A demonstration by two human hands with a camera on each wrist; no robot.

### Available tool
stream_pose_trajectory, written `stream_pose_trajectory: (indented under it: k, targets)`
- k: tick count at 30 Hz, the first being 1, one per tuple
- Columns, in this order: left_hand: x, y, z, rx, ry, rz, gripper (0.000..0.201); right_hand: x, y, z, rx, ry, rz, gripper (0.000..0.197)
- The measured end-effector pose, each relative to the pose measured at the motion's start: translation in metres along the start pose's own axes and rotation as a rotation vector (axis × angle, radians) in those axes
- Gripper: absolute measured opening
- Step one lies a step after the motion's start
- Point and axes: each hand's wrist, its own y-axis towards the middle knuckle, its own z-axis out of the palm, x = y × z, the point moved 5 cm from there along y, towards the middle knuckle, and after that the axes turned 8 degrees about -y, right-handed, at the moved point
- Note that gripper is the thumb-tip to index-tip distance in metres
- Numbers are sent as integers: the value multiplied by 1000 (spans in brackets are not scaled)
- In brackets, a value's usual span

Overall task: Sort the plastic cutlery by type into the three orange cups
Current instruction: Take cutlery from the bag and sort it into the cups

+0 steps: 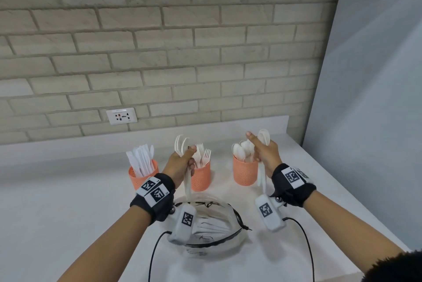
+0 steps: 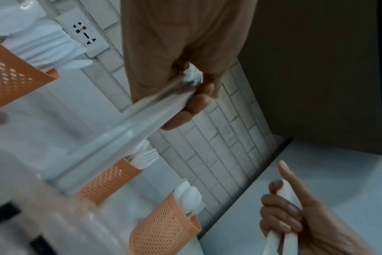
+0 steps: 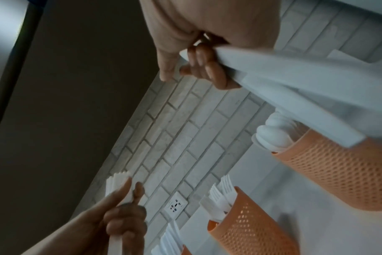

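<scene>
Three orange mesh cups stand in a row on the white counter: the knife cup [image 1: 143, 174], the fork cup [image 1: 201, 179] and the spoon cup [image 1: 244, 173]. My left hand [image 1: 185, 163] grips a bunch of white forks [image 1: 181, 144], heads up, just left of the fork cup [image 2: 107, 181]; their handles [image 2: 120, 138] hang below my fist. My right hand [image 1: 262, 153] grips white spoons [image 1: 263, 136] at the right side of the spoon cup [image 3: 338, 172], with their handles [image 3: 294, 94] pointing down. A clear bowl [image 1: 217, 249] near me holds more white cutlery.
A brick wall with a power outlet [image 1: 121, 116] backs the counter. A grey panel [image 1: 365, 99] closes the right side, and the counter's edge runs diagonally at the right. Black cables trail from both wrist cameras over the bowl.
</scene>
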Motion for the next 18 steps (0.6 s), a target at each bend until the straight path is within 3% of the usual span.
stream_pose_trajectory:
  k: [6, 11, 14, 18]
  targets:
    - [-16, 36, -17, -144, -49, 92, 20, 5, 33, -19, -243, 95, 3, 48]
    - [-34, 68, -24, -312, -256, 233, 22, 15, 62, -12, -288, 217, -35, 42]
    - [-39, 79, -23, -392, -257, 308, 37, 10, 78, -8, -313, 259, -41, 39]
    - [-29, 90, -22, -494, -210, 308, 47, -7, 95, -2, -317, 292, -54, 38]
